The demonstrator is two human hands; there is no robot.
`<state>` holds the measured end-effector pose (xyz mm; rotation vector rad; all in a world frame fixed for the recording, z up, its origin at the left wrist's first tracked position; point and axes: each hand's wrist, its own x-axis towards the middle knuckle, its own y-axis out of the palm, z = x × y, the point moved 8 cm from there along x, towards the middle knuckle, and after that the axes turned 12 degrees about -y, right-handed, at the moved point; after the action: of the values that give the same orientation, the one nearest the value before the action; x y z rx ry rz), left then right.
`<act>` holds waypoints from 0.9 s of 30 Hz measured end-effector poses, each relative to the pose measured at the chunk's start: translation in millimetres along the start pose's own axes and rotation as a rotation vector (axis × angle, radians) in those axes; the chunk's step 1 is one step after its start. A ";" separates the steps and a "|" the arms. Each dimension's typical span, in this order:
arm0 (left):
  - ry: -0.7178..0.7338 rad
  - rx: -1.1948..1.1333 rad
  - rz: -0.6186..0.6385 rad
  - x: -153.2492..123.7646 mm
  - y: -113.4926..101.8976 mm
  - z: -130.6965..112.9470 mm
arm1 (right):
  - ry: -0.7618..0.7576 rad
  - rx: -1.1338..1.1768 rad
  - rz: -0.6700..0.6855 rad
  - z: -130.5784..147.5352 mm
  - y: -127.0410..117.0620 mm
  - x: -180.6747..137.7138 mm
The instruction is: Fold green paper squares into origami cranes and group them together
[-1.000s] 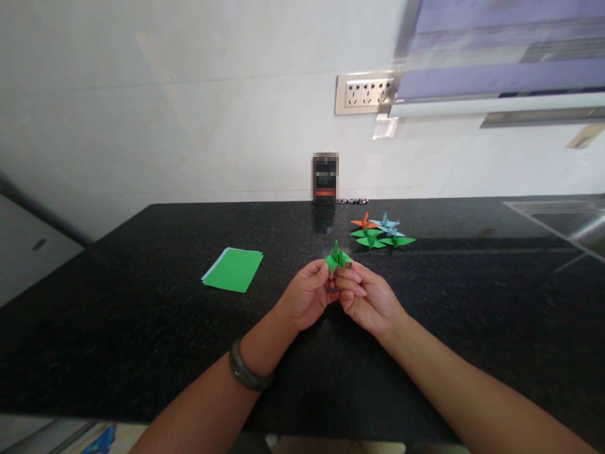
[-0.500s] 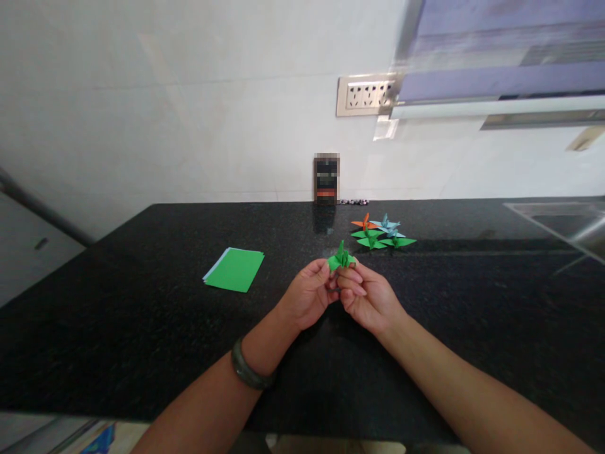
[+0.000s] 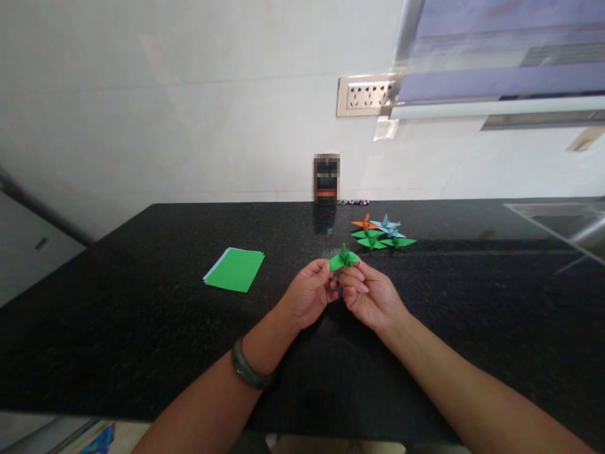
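A small green folded paper crane (image 3: 344, 258) is held over the black counter (image 3: 142, 315) between both hands. My left hand (image 3: 309, 294) pinches its left wing with thumb and fingers closed. My right hand (image 3: 373, 298) grips its right side, fingers curled together. A dark bangle sits on my left wrist. Behind the hands, a cluster of finished paper cranes (image 3: 382, 232) in orange, light blue and green rests on the counter.
A stack of green paper sheets (image 3: 235, 269) lies to the left. A small dark box (image 3: 326, 179) stands against the wall, a socket strip (image 3: 365, 95) above it. A sink edge (image 3: 562, 221) shows at far right.
The green crane has shifted slightly right and its wings have spread a little between my fingers. My hands stay in nearly the same place.
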<state>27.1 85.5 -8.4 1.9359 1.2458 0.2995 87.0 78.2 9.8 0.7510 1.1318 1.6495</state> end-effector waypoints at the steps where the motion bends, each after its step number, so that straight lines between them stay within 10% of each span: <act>1: -0.005 0.004 -0.007 0.1 -0.3 0.5 | 0.002 0.004 0.000 0.0 0.1 -0.2; 27: -0.073 0.147 -0.095 3.4 -8.3 6.2 | -0.013 0.026 0.000 3.6 0.5 1.2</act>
<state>26.8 86.9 -19.2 1.9848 1.3384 0.0901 89.5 80.5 11.6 0.7771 1.1462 1.6299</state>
